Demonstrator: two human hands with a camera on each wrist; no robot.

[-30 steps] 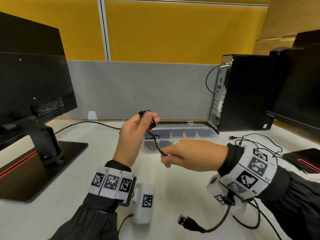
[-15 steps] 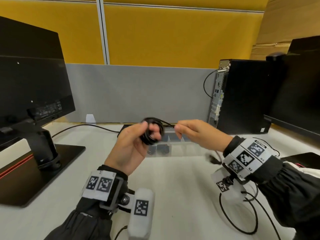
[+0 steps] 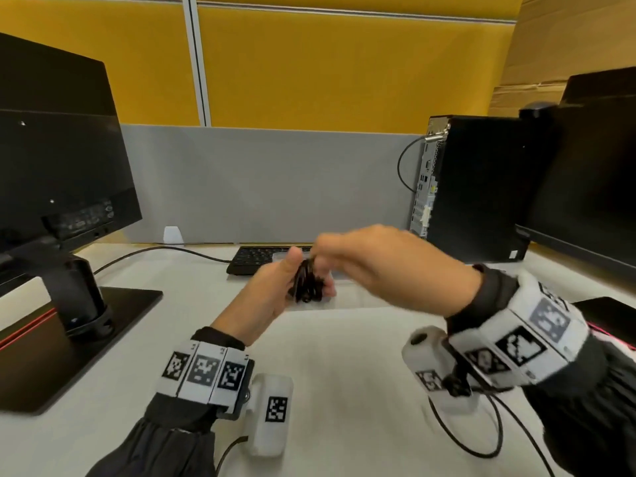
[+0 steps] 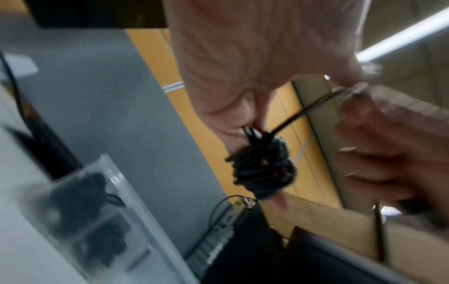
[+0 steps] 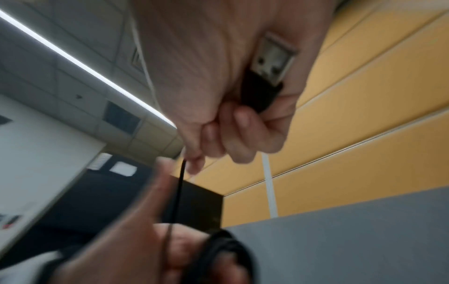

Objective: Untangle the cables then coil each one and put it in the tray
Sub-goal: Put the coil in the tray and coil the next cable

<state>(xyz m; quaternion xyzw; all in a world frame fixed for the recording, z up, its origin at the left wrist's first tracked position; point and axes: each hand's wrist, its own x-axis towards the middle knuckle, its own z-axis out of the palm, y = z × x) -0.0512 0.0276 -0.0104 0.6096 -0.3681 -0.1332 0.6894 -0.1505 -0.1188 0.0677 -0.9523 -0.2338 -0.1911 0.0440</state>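
Observation:
My left hand (image 3: pixel 303 270) grips a small black coiled cable (image 3: pixel 307 282) above the middle of the white desk. My right hand (image 3: pixel 340 251) is just above and to the right of it, blurred with motion. The right wrist view shows that hand (image 5: pixel 218 138) holding the cable's USB plug (image 5: pixel 269 65) in its palm and pinching the taut strand (image 5: pixel 179 184) that runs down to the coil. The left wrist view shows the coil (image 4: pixel 264 169) below the left hand (image 4: pixel 255 124). The clear plastic tray (image 4: pixel 136 203) holds dark coiled cables. In the head view my hands mostly hide it.
A black monitor (image 3: pixel 62 160) on its stand (image 3: pixel 79 304) fills the left. A keyboard (image 3: pixel 261 259) lies behind my hands. A computer tower (image 3: pixel 475 187) and a second monitor (image 3: pixel 592 173) stand at the right. A black lead (image 3: pixel 481 449) loops on the desk under my right wrist.
My right hand has risen from the desk and swung left over the left hand, carrying the cable's loose end. The coil in my left hand has grown thicker.

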